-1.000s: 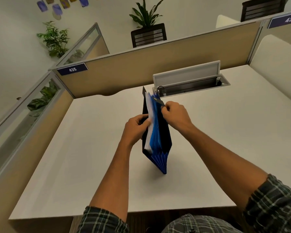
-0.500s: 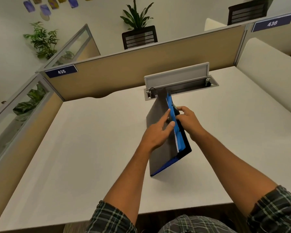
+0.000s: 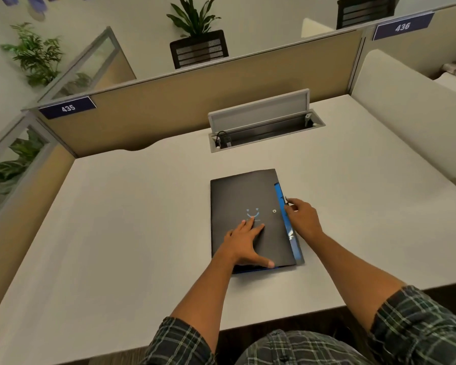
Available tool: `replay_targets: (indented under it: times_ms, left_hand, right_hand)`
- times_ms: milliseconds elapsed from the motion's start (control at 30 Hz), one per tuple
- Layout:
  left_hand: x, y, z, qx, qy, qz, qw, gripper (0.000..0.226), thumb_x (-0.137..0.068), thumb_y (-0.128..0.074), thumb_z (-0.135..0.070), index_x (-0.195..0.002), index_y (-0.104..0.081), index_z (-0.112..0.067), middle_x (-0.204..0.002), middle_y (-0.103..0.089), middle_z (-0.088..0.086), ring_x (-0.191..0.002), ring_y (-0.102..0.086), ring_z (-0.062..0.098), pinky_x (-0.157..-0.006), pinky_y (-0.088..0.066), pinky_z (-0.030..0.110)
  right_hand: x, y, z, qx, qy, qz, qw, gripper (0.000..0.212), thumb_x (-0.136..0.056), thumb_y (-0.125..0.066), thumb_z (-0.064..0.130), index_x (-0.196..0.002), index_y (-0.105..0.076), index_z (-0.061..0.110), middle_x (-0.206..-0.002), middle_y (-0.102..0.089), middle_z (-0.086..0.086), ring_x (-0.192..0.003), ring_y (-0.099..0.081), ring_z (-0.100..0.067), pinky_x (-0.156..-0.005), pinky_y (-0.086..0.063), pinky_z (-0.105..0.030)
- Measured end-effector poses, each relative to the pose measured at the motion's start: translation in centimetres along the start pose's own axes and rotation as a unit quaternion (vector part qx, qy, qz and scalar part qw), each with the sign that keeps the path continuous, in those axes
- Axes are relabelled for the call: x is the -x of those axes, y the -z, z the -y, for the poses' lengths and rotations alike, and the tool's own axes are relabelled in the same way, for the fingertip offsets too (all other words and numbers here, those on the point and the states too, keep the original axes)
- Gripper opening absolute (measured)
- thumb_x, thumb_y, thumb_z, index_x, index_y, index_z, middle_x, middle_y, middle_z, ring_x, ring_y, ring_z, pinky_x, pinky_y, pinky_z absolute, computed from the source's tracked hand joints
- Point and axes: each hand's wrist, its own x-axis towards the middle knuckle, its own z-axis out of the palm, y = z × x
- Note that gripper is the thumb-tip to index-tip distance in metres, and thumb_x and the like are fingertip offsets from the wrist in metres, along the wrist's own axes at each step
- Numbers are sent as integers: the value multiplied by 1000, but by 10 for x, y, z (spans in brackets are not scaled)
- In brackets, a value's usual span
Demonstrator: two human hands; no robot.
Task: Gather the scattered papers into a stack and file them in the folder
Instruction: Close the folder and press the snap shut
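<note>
Left hand [image 3: 244, 242] lies flat, fingers straight, pressing on the black cover of the folder [image 3: 237, 196], which rests flat on the tabletop [image 3: 121, 219]. Right hand [image 3: 302, 218], just beside it at the folder's blue open edge, pinches a thin dark strap there. No loose papers show around either hand, so the filing looks done; fastening the folder seems all that remains. Its contents are hidden under the cover. Beyond both hands, a cable tray [image 3: 263, 138] stands open with a cable inside.

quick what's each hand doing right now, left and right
Left hand: open, fingers flat, pressing on the black folder.
Right hand: fingers curled at the folder's blue edge, pinching its small clasp tab.
</note>
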Motion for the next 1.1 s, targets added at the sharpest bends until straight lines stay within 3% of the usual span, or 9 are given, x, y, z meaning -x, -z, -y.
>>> replay_targets:
  times_ms: [67, 167, 267, 333, 433, 533, 600, 800, 1100]
  left_hand:
    - [-2, -10, 1, -27, -1, -7, 1000, 128, -65, -77, -75, -162, -5, -35, -171, 11, -1, -157, 9, 23, -124, -5, 57]
    - [-5, -15, 0, -52, 1, -12, 999, 130, -65, -76, -76, -162, -1, -34, -171, 14, 1, -157, 10, 26, -124, -4, 57]
    - [-8, -13, -1, -69, 4, -1, 998, 130, -65, -75, -77, -162, -1, -35, -171, 13, 2, -157, 9, 27, -123, -6, 58]
    - [-9, -10, -2, -85, 7, 5, 996, 131, -63, -75, -79, -162, -1, -35, -171, 11, 3, -157, 7, 29, -122, -10, 59]
    - [-11, -9, -3, -115, 7, 12, 993, 131, -63, -72, -82, -162, 0, -35, -171, 10, 4, -157, 4, 32, -120, -13, 60]
    - [-13, -10, -3, -134, 5, 10, 991, 130, -63, -68, -85, -162, -1, -35, -171, 8, 6, -156, 1, 35, -120, -16, 60]
    - [-14, -10, -2, -142, 3, 9, 990, 130, -63, -66, -87, -162, -2, -35, -171, 7, 7, -156, 0, 36, -119, -18, 60]
    - [-16, -8, 0, -153, -1, 10, 988, 130, -60, -64, -90, -162, -4, -35, -171, 3, 7, -155, -4, 36, -117, -20, 63]
    - [-17, -8, -1, -154, -5, 5, 988, 129, -60, -63, -91, -162, -7, -34, -171, 0, 7, -154, -7, 36, -116, -21, 64]
  right_hand:
    - [2, 0, -6, 13, 35, 0, 999, 35, -103, -57, 17, -136, -65, 10, -123, -70, -15, -109, -66, -29, -93, -47, -31]
    - [3, -1, -11, 63, 87, 0, 994, 32, -103, -58, 19, -133, -68, 13, -127, -67, -15, -111, -63, -30, -95, -48, -37]
    - [4, -2, -14, 162, 140, 5, 977, 35, -103, -59, 22, -137, -65, 17, -147, -58, -10, -131, -54, -34, -106, -45, -44]
    - [5, -4, -17, 227, 176, 5, 958, 35, -102, -61, 23, -137, -66, 17, -150, -56, -7, -133, -52, -35, -108, -42, -45]
    - [5, -7, -19, 292, 258, 6, 921, 30, -100, -66, 17, -127, -72, 8, -140, -64, -10, -126, -61, -36, -103, -48, -43]
    - [7, -9, -18, 294, 338, -33, 893, 26, -82, -83, 2, -107, -79, 0, -116, -75, -18, -102, -73, -39, -81, -61, -46]
    - [9, -8, -19, 316, 367, -36, 874, 32, -76, -86, -3, -106, -78, -2, -114, -76, -20, -101, -74, -39, -74, -63, -45]
    - [12, -15, -27, 364, 335, 9, 869, 42, -94, -69, 7, -135, -65, 2, -139, -64, -16, -130, -61, -35, -93, -56, -45]
    - [6, -16, -30, 466, 306, 38, 829, 49, -109, -37, 36, -153, -47, 16, -156, -50, -6, -144, -47, -22, -106, -43, -38]
